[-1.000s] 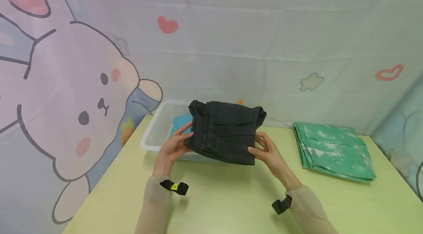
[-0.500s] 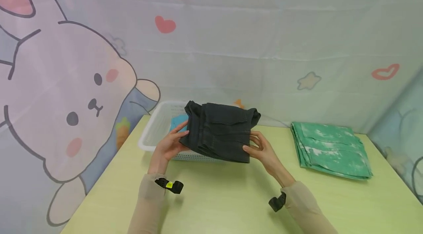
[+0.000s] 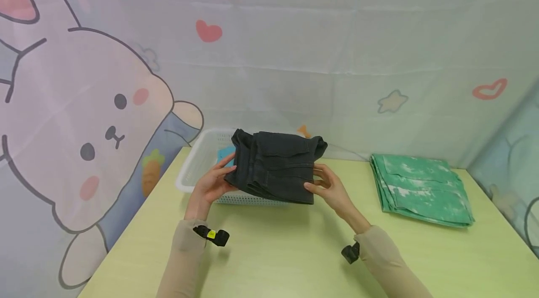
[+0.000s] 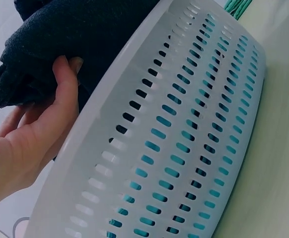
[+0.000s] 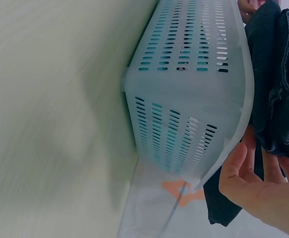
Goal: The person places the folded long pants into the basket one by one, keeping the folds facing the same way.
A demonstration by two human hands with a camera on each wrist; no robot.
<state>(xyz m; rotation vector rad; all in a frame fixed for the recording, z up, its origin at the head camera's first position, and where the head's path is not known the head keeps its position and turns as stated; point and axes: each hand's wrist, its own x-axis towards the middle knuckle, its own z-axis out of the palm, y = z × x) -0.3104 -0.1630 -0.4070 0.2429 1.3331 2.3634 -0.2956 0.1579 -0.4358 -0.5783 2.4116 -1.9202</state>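
Observation:
A folded pair of black denim jeans [image 3: 280, 164] is held up over the white basket [image 3: 191, 167], hiding most of its right part in the head view. My left hand [image 3: 210, 186] grips the left end, thumb and fingers on either side of the fabric. At the right end, my right hand [image 3: 333, 191] pinches the folded layers between thumb and fingers. In the left wrist view the jeans [image 4: 85, 39] overlap the basket's rim. The right wrist view shows them [image 5: 273, 84] beside the rim too. Part of a blue cloth [image 3: 225, 154] lies inside the basket.
A folded green and white tie-dye cloth [image 3: 423, 190] lies on the right of the light yellow-green table [image 3: 261, 251]. Behind stands a hanging fabric backdrop [image 3: 294, 54] with a rabbit and hearts. A dark cable [image 3: 528, 223] shows at the right edge.
Both hands and the jeans have shifted slightly left across the basket, still held the same way. The head view has turned a little. The green cloth stays in place.

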